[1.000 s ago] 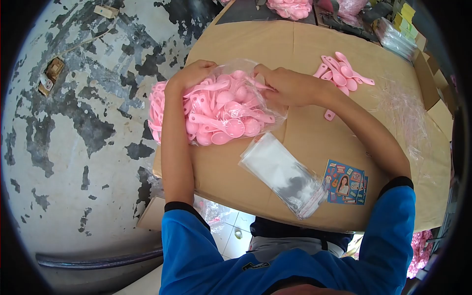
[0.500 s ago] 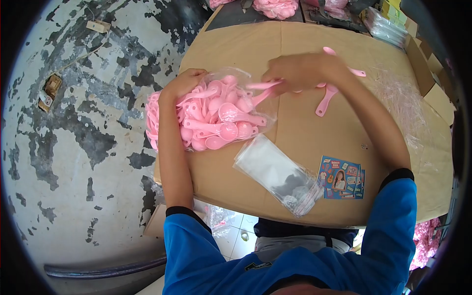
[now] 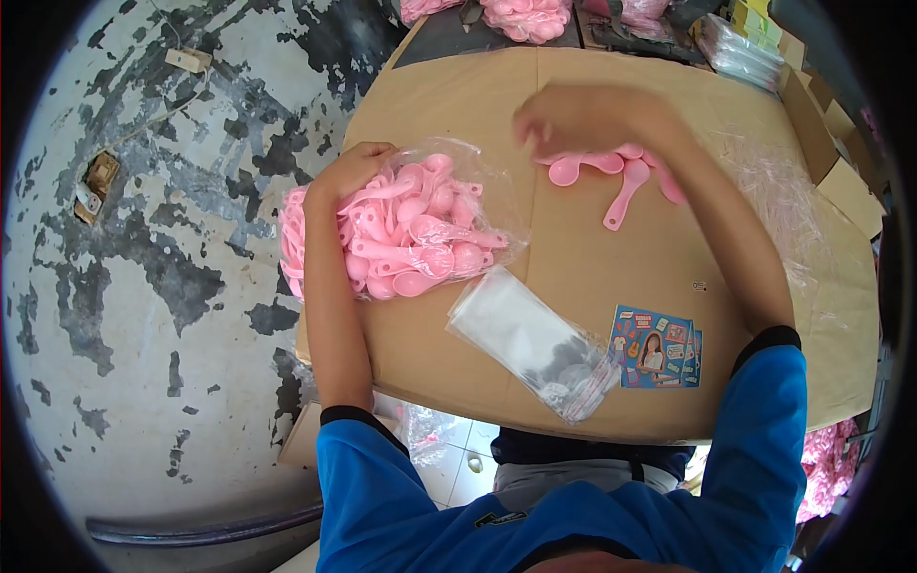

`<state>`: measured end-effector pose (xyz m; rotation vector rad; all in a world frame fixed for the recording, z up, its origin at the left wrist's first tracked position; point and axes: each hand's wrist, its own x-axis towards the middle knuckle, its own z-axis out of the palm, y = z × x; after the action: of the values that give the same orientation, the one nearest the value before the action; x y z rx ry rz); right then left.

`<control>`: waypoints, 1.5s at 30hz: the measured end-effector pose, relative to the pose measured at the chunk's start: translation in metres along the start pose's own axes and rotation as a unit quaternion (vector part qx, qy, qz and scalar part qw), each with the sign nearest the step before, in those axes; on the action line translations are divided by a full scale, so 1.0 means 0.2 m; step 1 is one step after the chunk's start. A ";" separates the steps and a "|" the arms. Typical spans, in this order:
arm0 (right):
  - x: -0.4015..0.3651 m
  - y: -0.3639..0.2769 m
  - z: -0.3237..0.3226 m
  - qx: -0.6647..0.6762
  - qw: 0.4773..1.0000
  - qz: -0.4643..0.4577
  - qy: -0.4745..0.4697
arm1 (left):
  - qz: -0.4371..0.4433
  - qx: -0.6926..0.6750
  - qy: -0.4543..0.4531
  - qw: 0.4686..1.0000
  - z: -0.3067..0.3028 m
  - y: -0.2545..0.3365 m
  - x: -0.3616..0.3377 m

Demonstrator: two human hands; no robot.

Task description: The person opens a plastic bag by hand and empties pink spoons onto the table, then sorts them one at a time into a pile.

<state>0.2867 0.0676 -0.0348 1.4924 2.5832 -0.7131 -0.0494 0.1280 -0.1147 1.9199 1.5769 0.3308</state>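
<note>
Pink spoons (image 3: 411, 229) fill the plastic bag (image 3: 495, 196) on the table (image 3: 592, 277); your left hand (image 3: 351, 172) grips its edge, likely steadying it. Your right hand (image 3: 573, 119) hovers over loose spoons (image 3: 616, 177), grip too blurred to tell.

Small packing workshop, informal setup. My surface (image 3: 592, 277) is just a sheet of cardboard, no proper bench. On it: a bulk bag of pink spoons (image 3: 411, 229), loose spoons (image 3: 621, 181), a stack of empty clear bags (image 3: 525, 339) and printed cards (image 3: 657, 349). More pink heaps (image 3: 525, 17) sit at the far edge, with packets of clear plastic (image 3: 745, 57) and cardboard boxes (image 3: 831, 143) on my right. The concrete (image 3: 143, 239) beside me is bare with flaking dark paint. Stock in bulk, no household furniture.
</note>
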 end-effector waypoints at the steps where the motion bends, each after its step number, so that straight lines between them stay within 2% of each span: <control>1: 0.12 0.07 0.12 0.020 0.994 -0.109 -0.015 | -0.009 -0.007 -0.003 1.000 0.00 0.01 0.00; 2: 0.26 0.14 0.27 0.040 0.975 -0.217 -0.028 | 0.003 -0.011 -0.002 1.000 0.00 0.00 0.00; 4: 0.30 0.01 0.41 -0.064 0.948 -0.310 0.030 | 0.027 -0.018 0.000 0.999 -0.01 -0.04 0.02; 7: 0.47 0.08 0.69 -0.151 0.891 -0.355 0.238 | 0.013 0.015 -0.001 1.000 -0.01 -0.05 0.04; 10: 0.55 0.09 0.72 -0.079 0.858 -0.403 0.309 | -0.004 -0.004 0.001 1.000 -0.01 -0.06 0.05; 13: 0.49 0.10 0.65 -0.028 0.892 -0.389 0.228 | -0.005 0.003 0.003 1.000 0.00 -0.02 0.02; 16: 0.37 0.02 0.48 -0.029 0.960 -0.265 0.085 | 0.008 0.033 -0.003 0.999 -0.02 -0.05 0.04; 19: 0.31 0.02 0.40 0.008 0.934 -0.345 0.089 | 0.010 0.010 -0.004 1.000 -0.01 -0.06 0.04; 26: 0.22 0.05 0.23 -0.006 0.976 -0.216 0.010 | 0.023 0.005 -0.009 1.000 -0.01 -0.06 0.05; 28: 0.18 0.01 0.20 0.009 0.977 -0.212 0.014 | 0.031 0.001 -0.008 0.999 -0.01 -0.08 0.06; 30: 0.24 0.04 0.27 0.061 0.970 -0.232 -0.030 | 0.024 0.002 -0.002 1.000 0.00 -0.05 0.04; 34: 0.20 -0.03 0.29 0.036 0.965 -0.240 -0.098 | 0.018 -0.005 -0.004 1.000 0.00 -0.02 0.02; 37: 0.27 0.00 0.39 -0.031 0.956 -0.288 -0.047 | -0.001 -0.017 0.002 1.000 0.00 -0.01 0.01; 43: 0.24 -0.03 0.38 -0.080 0.959 -0.265 -0.064 | 0.003 -0.003 -0.001 1.000 0.00 -0.02 0.02; 45: 0.16 -0.07 0.29 -0.062 0.969 -0.228 -0.076 | 0.013 -0.003 -0.004 1.000 0.00 -0.01 0.02</control>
<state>0.2491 0.0619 -0.0905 0.7775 2.8097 -0.6542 -0.0500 0.1312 -0.1161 1.9366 1.5453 0.3380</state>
